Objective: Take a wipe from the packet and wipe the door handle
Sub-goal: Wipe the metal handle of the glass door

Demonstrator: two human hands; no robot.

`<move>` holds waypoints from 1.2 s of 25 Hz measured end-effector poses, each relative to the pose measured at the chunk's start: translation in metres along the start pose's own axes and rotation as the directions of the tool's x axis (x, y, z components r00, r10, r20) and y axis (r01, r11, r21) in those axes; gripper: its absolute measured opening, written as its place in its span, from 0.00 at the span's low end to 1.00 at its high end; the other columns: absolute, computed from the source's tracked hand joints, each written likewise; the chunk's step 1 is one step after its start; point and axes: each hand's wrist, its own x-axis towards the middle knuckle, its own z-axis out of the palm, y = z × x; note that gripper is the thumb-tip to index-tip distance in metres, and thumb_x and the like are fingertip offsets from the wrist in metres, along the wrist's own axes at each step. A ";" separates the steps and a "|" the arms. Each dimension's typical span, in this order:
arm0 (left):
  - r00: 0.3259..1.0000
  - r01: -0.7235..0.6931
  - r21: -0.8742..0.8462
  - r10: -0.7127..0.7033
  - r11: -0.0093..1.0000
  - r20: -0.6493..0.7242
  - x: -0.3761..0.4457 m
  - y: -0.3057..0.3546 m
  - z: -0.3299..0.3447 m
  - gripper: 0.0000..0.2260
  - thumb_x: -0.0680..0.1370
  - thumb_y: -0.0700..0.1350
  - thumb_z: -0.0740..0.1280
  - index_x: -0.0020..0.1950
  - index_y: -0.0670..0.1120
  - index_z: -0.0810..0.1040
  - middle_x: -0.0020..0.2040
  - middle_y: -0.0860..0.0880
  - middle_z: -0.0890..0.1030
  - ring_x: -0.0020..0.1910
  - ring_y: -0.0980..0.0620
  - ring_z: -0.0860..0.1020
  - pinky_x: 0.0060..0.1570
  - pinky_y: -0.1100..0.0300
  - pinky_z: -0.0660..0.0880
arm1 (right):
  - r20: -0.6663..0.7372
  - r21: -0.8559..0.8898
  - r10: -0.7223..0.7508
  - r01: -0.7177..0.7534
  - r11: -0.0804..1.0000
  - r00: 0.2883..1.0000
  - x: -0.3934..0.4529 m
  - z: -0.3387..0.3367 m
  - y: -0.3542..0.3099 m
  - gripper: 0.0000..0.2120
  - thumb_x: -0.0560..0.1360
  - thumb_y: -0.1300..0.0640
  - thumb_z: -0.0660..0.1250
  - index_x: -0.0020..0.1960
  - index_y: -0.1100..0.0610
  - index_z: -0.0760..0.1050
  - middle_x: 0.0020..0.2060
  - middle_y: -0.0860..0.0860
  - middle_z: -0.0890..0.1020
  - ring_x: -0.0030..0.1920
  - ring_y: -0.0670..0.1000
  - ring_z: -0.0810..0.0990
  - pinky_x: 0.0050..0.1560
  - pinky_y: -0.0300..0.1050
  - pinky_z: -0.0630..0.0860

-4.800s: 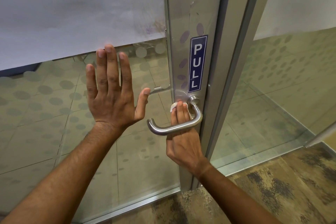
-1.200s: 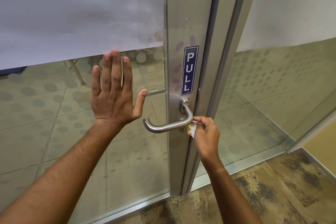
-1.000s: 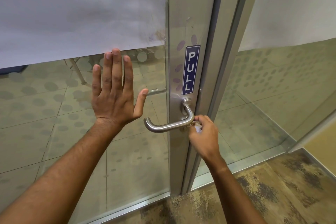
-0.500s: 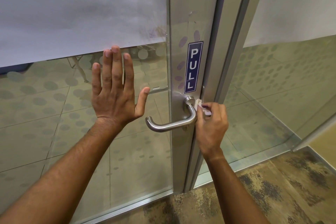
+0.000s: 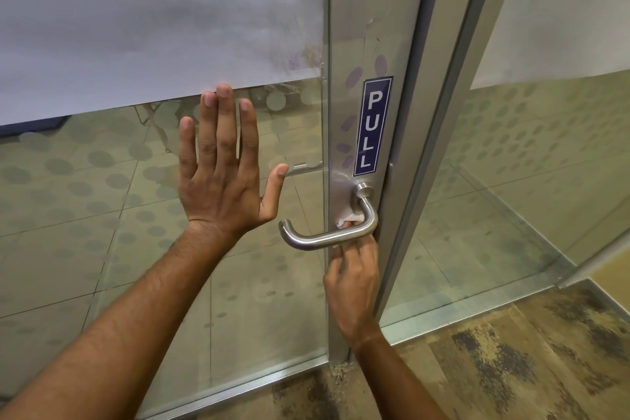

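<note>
Carpet (image 5: 511, 368) — mottled brown and tan, nearest the viewer at lower right, meeting the metal sill of the glazing. Right hand (image 5: 354, 286) — reaches up from below behind the lever, fingers curled and holding a white wipe (image 5: 349, 218), which is pressed against the door stile in the bend of the handle, just under its round base; only a small crumpled part of the wipe shows between lever and stile. Door handle (image 5: 327, 239) — brushed steel lever, its free end pointing left, fixed to the aluminium stile of the door (image 5: 375, 44). Left hand (image 5: 225, 181) — flat against the glass pane (image 5: 136, 215) left of the handle, fingers straight and together, thumb spread toward the lever, grasping nothing. PULL sign (image 5: 373, 126) — blue vertical label with white letters, on the stile directly above the handle base. Frosted film (image 5: 153, 17) — covers the upper pane, its lower edge at the left fingertips; dotted pattern below. Tiled floor visible beyond the glass. Second glazed panel (image 5: 545, 164) — far right, same film and dots.
</note>
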 end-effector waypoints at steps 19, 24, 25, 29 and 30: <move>0.999 -0.031 -0.036 0.030 0.999 -0.028 -0.001 -0.001 0.004 0.41 0.80 0.62 0.57 0.80 0.42 0.37 0.76 0.37 0.50 0.79 0.48 0.33 0.78 0.50 0.36 | -0.194 0.117 0.046 -0.023 0.993 0.980 0.032 -0.018 0.006 0.06 0.70 0.70 0.73 0.45 0.62 0.84 0.37 0.51 0.85 0.36 0.48 0.81 0.39 0.35 0.77; 0.999 -0.031 -0.026 0.030 0.999 -0.020 -0.001 -0.001 0.004 0.41 0.80 0.61 0.57 0.80 0.40 0.39 0.76 0.37 0.50 0.79 0.48 0.33 0.78 0.49 0.36 | -0.131 0.467 0.247 -0.160 0.869 0.960 0.054 -0.044 -0.004 0.17 0.73 0.68 0.72 0.60 0.57 0.79 0.53 0.52 0.84 0.53 0.46 0.84 0.56 0.47 0.80; 0.999 -0.030 -0.021 0.029 0.999 -0.020 -0.001 -0.001 0.003 0.41 0.80 0.61 0.57 0.80 0.40 0.40 0.77 0.37 0.50 0.79 0.48 0.34 0.78 0.49 0.36 | -0.154 0.431 0.155 -0.075 0.899 0.976 0.061 -0.049 -0.004 0.16 0.73 0.69 0.71 0.59 0.59 0.79 0.53 0.53 0.84 0.54 0.47 0.83 0.56 0.47 0.80; 0.999 -0.031 -0.019 0.031 0.999 -0.024 -0.002 0.000 0.003 0.41 0.80 0.61 0.57 0.80 0.39 0.42 0.77 0.37 0.49 0.79 0.47 0.35 0.77 0.48 0.38 | -0.147 0.208 -0.245 0.273 0.939 0.958 0.077 -0.055 0.005 0.17 0.71 0.74 0.70 0.58 0.65 0.80 0.53 0.56 0.84 0.55 0.51 0.83 0.58 0.45 0.79; 0.999 -0.032 -0.020 0.032 0.999 -0.023 -0.001 0.000 0.003 0.41 0.80 0.61 0.57 0.80 0.39 0.41 0.77 0.37 0.49 0.79 0.47 0.35 0.77 0.48 0.38 | -0.130 0.158 -0.290 0.308 0.938 0.948 0.078 -0.054 0.006 0.17 0.71 0.75 0.70 0.58 0.64 0.81 0.53 0.56 0.83 0.55 0.53 0.82 0.58 0.45 0.79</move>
